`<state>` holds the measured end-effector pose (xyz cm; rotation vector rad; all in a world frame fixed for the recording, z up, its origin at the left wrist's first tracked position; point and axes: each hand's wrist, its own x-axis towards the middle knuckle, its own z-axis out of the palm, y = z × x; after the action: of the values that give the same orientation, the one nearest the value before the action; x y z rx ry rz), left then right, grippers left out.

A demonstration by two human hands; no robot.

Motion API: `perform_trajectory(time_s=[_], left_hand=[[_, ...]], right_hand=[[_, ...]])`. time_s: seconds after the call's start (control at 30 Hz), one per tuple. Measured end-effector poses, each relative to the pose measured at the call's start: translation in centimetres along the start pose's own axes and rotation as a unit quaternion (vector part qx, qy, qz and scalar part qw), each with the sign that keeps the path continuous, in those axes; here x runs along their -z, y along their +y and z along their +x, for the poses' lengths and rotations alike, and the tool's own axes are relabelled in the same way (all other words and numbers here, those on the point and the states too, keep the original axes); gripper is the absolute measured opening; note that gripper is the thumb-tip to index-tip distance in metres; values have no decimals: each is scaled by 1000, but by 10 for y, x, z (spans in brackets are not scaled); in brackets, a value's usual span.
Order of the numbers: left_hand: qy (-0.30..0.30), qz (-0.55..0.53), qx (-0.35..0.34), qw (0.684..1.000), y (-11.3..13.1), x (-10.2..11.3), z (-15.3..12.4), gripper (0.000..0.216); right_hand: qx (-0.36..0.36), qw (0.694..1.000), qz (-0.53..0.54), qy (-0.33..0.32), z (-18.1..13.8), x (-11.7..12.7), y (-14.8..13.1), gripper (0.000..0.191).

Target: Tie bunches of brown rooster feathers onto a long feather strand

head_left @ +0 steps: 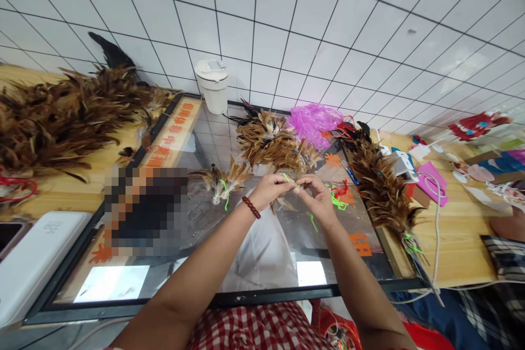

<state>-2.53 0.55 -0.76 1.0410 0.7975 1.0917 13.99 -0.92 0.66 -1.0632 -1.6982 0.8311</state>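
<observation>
My left hand (268,190) and my right hand (316,195) meet over the glass table top (262,240), fingers pinched together. Between them runs a thin green string (289,179), and a few small brown feathers hang under the left fingers. A red bead bracelet (251,207) circles my left wrist. A small tied feather bundle (223,179) with green string lies just left of my hands. A heap of brown feathers (273,145) sits right behind them. Loose green and red strings (338,197) lie beside my right hand.
A large feather pile (61,115) covers the wooden table at left. A white lidded cup (213,86) stands by the tiled wall, with a pink plastic bag (314,120) further right. A long tied feather row (379,188), a white device (36,257) and another person's arm (508,227) border the space.
</observation>
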Motion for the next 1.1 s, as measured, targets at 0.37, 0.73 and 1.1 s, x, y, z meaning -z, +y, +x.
perform_trajectory(time_s=[0.37, 0.73, 1.1], left_hand=[[109, 289, -253, 917, -3, -3, -2, 13], [148, 290, -319, 890, -6, -7, -4, 11], [162, 183, -246, 938, -4, 5, 5, 9]], right_hand=[[-9, 999, -29, 17, -6, -9, -4, 9], [-160, 973, 162, 42, -4, -18, 2, 24], [-194, 940, 253, 119, -1, -21, 11, 26]])
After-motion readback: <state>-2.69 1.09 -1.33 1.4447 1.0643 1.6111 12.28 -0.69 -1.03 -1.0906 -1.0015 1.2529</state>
